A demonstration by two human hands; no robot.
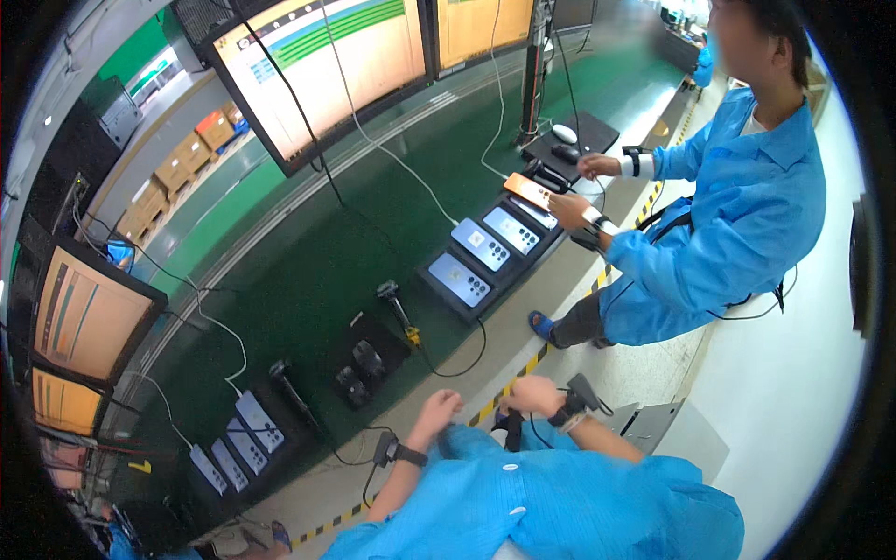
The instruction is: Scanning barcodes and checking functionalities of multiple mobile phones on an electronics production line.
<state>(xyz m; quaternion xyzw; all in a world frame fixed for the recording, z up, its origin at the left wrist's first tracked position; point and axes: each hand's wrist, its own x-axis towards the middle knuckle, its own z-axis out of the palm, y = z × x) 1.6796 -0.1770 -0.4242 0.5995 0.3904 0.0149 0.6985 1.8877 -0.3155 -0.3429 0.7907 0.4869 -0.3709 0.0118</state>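
Note:
My left hand (437, 411) is held in front of my body with its fingers curled in, and nothing shows in it. To its right my right hand (535, 396) is loosely closed too, its palm side hidden and no object sticking out. Both hands are off the bench, apart from each other. A black strap with a small box (387, 448) sits on my left wrist; a similar dark box (583, 392) is on my right. Nearest to my left hand on the bench are a black computer mouse (368, 358) and a black handheld scanner (399, 310) with a yellow part.
Blue-grey phones (459, 278) lie on a black tray at the right, several more (259, 422) at the left, some cabled. A co-worker (719, 215) in blue holds an orange phone (528, 190) and a dark scanner (566, 152). Monitors (322, 75) line the green bench (308, 243).

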